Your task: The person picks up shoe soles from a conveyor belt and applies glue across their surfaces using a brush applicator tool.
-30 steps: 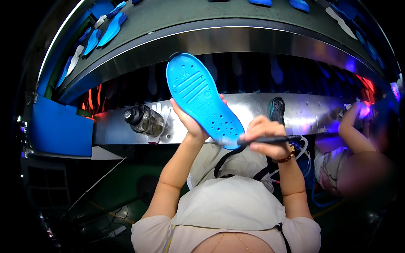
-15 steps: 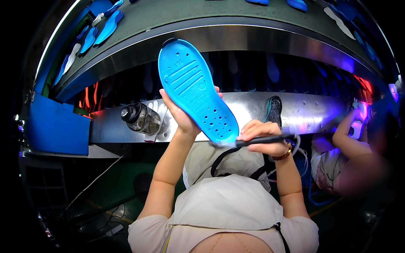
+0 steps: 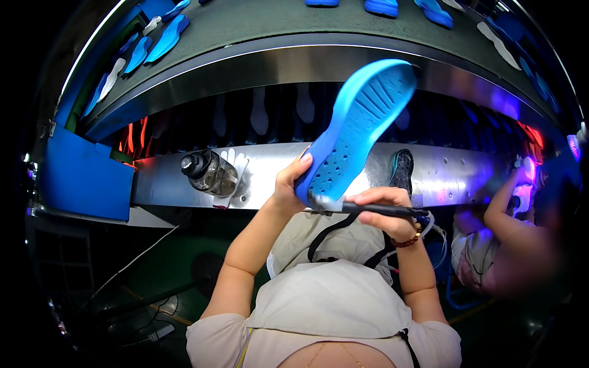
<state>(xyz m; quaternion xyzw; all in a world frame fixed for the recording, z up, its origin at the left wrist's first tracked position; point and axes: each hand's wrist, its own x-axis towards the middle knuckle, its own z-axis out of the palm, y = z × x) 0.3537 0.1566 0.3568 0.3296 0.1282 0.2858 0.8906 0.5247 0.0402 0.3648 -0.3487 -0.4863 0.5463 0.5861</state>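
A bright blue shoe sole is up in front of me, its far end leaning right and its perforated, ridged face showing. Gripping its near end by the left edge is my left hand, closed, with some fingers hidden behind the sole. My right hand is wrapped round a black-handled brush that has a thin tube behind it. The brush's pale, blurred tip lies against the sole's near end.
On the metal ledge stand a dark bottle by a white glove, and a black perforated sole. A conveyor belt carries blue and white soles beyond. At the right, a co-worker's arm reaches toward the ledge.
The sole has tipped and turned, its far end swinging right. My left hand has moved right and lower along it. The brush stays at the near end; soles on the belt have shifted.
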